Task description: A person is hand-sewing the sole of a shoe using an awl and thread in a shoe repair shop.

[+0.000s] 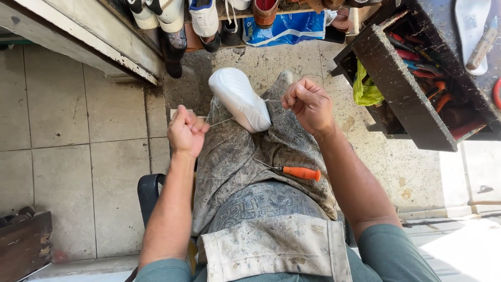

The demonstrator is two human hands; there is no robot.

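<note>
Fists [186, 130] and [308, 103], both closed, pulled apart to either side of a white shoe [240, 99] wedged between the knees. Left hand balled tight, knuckles up, forearm reaching forward from the lower edge of the view, thin thread [222, 121] pinched inside the fist and drawn taut toward the shoe. Right hand likewise clenched, raised a little higher than the left, wrist bent inward, gripping another length of thread [272, 100] that ran short and straight into the shoe's side. Shoe lying sole up and tilted, toe toward the floor tiles [62, 120], resting on a stained, speckled apron [245, 156] spread over the lap. Orange-handled awl [297, 173] left loose on the apron just below the right forearm, metal tip pointing left, touched by neither hand. Dark wooden tool tray [402, 94] off to the right, holding red and orange-handled tools, with a yellow-green bag [365, 91] tucked just beside it. Row of shoes [172, 21] along the top, well apart from the hands.
</note>
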